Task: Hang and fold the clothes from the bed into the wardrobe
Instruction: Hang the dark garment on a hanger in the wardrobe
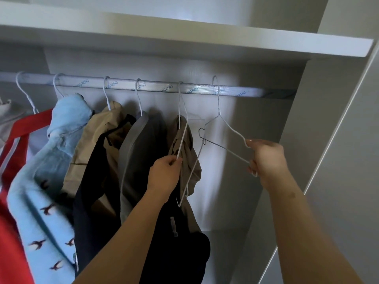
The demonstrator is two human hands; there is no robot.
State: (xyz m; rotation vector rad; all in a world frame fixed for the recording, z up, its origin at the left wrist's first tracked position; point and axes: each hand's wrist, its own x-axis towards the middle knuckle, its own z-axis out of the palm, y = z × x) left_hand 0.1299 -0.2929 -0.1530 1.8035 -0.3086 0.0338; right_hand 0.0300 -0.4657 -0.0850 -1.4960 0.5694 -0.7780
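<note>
White wire sits in both your grips: your left grip (pixel 166 173) pinches the side of a hanger (pixel 182 140) carrying a khaki garment (pixel 191 158), while your right grip (pixel 266 158) curls round the end of an empty hanger (pixel 232 127) just beside it. Both hooks sit on the rail (pixel 155 88), right of the other clothes (pixel 61 150) hanging under the shelf (pixel 184 42).

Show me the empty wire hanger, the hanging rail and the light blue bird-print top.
empty wire hanger (pixel 225 150), head view, midway along its bottom bar.
hanging rail (pixel 160 87), head view, bare stretch between two hooks.
light blue bird-print top (pixel 41 179), head view, its front fabric.
</note>
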